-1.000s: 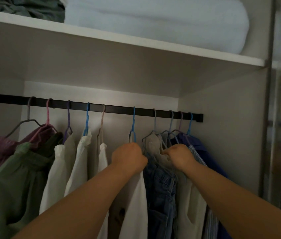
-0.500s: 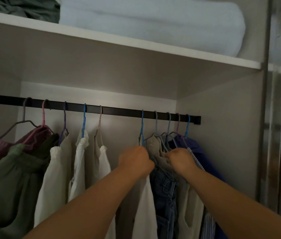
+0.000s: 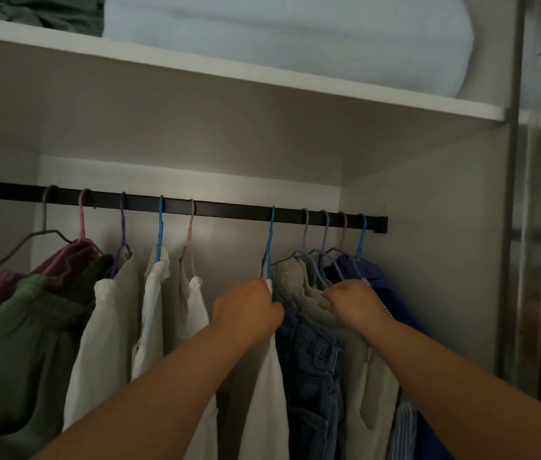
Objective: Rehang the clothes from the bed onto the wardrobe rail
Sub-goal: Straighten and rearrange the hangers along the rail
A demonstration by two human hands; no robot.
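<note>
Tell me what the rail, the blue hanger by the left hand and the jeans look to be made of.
Rail: likely metal, matte black, flat-faced and straight.
Blue hanger: probably plastic-coated wire, thin with a slight sheen.
Jeans: denim, mid-blue, visibly stitched, gathered waistband.

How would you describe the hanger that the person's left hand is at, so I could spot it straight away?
Find the dark metal wardrobe rail under the white shelf. Past a bare gap in its middle, a bright blue plastic hanger starts the tight right-hand cluster, carrying a white cloth garment. The left hand grips just beneath it; its neighbours to the right are paler blue, grey and purple.
</note>
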